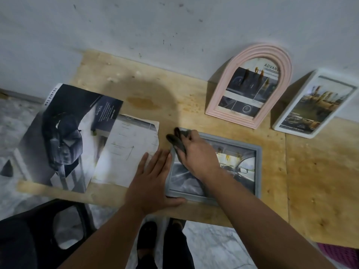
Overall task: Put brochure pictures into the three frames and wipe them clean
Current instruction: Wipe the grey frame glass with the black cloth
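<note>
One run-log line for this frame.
step: wiping grey frame | right hand: grips dark cloth | left hand: steadies frame edge | pink frame, white frame: filled, upright

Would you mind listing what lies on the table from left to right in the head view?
Car brochure → loose page → left hand → right hand with cloth on grey frame → pink arched frame → white frame.
</note>
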Tool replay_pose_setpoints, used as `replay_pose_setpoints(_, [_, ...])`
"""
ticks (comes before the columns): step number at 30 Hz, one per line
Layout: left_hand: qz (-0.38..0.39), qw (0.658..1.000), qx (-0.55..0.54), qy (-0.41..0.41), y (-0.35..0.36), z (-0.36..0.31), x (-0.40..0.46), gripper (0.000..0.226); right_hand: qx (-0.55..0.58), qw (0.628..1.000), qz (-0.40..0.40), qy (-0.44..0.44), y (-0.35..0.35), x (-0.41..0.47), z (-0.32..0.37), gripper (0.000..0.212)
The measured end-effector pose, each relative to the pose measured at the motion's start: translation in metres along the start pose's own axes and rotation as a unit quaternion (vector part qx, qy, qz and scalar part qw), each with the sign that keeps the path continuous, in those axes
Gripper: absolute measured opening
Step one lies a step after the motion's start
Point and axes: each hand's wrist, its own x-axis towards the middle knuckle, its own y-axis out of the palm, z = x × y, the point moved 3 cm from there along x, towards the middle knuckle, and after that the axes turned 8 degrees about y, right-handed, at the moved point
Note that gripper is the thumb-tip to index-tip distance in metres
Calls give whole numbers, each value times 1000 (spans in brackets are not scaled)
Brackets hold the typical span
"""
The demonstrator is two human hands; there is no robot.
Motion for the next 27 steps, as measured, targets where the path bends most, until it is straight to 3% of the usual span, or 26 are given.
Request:
replay_pose_setpoints(7, [-53, 998, -36, 8, -2, -1, 0, 125, 3, 995, 45, -84, 3, -59, -8, 44])
replay_pose_setpoints(10, [-60, 997, -48, 4, -1, 0, -2, 131, 27, 989, 111, -99, 3, -71, -13, 39])
replay_pose_setpoints(12, [-66, 996, -52, 6, -2, 1, -2, 131, 146, 972, 177, -52, -9, -71, -13, 29])
replay_pose_setpoints(14, [-71, 996, -52, 11, -4, 1, -2, 130, 328, 908, 256, 48, -23, -67, -11, 27])
replay_pose_setpoints(16, [-70, 996, -48, 9, -5, 1, -2, 130, 416, 867, 231, 148, -35, -58, -14, 40])
replay_pose_setpoints(17, [-68, 997, -48, 8, -5, 1, -2, 131, 419, 872, 183, 176, -39, -49, -18, 42])
replay_pose_setpoints(18, [-67, 997, -48, 8, -5, 0, -2, 132, 378, 901, 119, 175, -40, -40, -24, 39])
replay_pose_setpoints(20, [-65, 997, -44, 9, -4, 1, -3, 132, 192, 975, -3, 111, -38, -25, -29, 30])
replay_pose_setpoints(21, [-65, 997, -43, 9, -4, 0, -3, 132, 92, 993, -30, 67, -31, -20, -26, 33])
replay_pose_setpoints(24, [-61, 997, -42, 9, -2, 1, -2, 132, -104, 994, -18, -11, 10, -25, -14, 46])
replay_pose_setpoints(27, [-51, 998, -43, 6, 0, 1, -2, 131, -131, 989, -41, -52, 21, -45, -10, 45])
